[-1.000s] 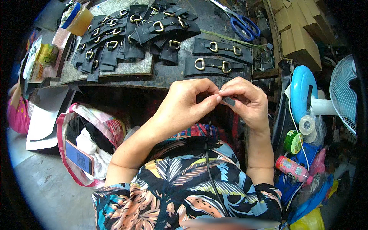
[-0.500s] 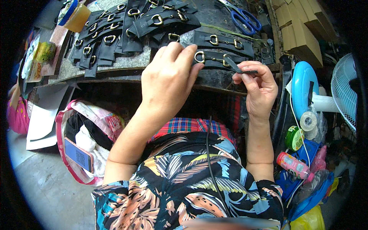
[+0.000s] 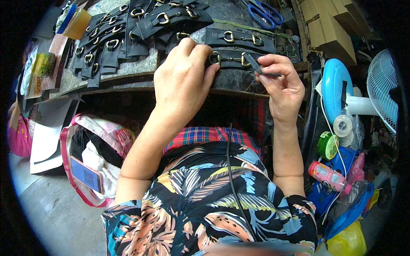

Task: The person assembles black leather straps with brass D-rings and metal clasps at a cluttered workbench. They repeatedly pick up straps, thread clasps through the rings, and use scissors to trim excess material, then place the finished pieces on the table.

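**A:** Where is the left hand (image 3: pixel 181 79) sitting right now?

**B:** It is lying palm down at the near edge of the workbench (image 3: pixel 128 70), fingers stretched forward and spread a little, closed on nothing. The fingertips are pressing onto a black strap with brass rings (image 3: pixel 228 59) lying just in from that edge.

**A:** And the right hand (image 3: pixel 282 87)?

**B:** It is hovering just off the near edge of the workbench, to the right of the left hand. Thumb and forefinger are pinched together on a small dark strip (image 3: pixel 256 66), which is slanting up over the bench edge, its upper tip close to the right brass ring of that strap. Whether the tip is touching the ring, I cannot tell.

**A:** What else is lying on the workbench?

**B:** A second ringed strap (image 3: pixel 239 38) is lying just behind the one being pressed. Further back and to the left, a whole heap of black straps with brass buckles (image 3: pixel 124 34) is fanning out across the top. Blue-handled scissors (image 3: pixel 267 13) are resting at the far right corner.

**A:** Off the bench?

**B:** Below its left end, a pink-trimmed bag (image 3: pixel 92 141) is standing open with a phone (image 3: pixel 85 175) lying in it. To the right of the bench, a white fan (image 3: pixel 382 89) is facing in.
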A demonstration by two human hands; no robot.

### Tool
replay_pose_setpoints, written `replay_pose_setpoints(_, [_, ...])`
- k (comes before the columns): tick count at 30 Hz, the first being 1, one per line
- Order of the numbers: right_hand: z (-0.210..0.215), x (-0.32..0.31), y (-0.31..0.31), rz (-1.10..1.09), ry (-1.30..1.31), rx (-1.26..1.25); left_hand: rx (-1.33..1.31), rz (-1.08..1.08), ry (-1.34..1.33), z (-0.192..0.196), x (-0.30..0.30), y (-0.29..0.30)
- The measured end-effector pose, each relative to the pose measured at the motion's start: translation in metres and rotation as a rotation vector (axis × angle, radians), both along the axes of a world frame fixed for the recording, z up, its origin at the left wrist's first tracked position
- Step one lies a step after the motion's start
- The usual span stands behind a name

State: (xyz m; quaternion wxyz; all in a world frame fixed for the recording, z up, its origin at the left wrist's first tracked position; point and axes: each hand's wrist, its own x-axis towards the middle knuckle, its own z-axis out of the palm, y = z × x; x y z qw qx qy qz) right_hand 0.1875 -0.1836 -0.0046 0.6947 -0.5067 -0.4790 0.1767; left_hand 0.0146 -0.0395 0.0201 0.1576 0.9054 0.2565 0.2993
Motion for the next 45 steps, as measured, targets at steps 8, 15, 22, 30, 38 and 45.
replay_pose_setpoints(8, [0.006,-0.005,-0.001,0.041,0.175,0.014,-0.208,-0.137,-0.192,-0.003,0.005,0.005])
replay_pose_setpoints(15, [0.019,-0.013,0.01,0.039,0.061,0.09,-1.087,-0.296,-0.366,0.004,0.015,0.013])
replay_pose_setpoints(22, [0.019,-0.017,0.02,-0.022,-0.128,0.013,-1.206,-0.383,-0.387,0.001,0.013,0.014])
replay_pose_setpoints(30, [0.023,-0.016,0.013,-0.133,-0.288,-0.034,-1.106,-0.342,-0.426,0.001,0.013,0.006])
replay_pose_setpoints(38, [0.02,-0.018,0.015,-0.134,-0.257,-0.002,-1.033,-0.36,-0.418,0.0,0.012,0.006])
replay_pose_setpoints(45, [0.012,-0.023,0.014,-0.111,-0.064,0.04,-1.272,-0.388,-0.581,0.001,0.013,0.003])
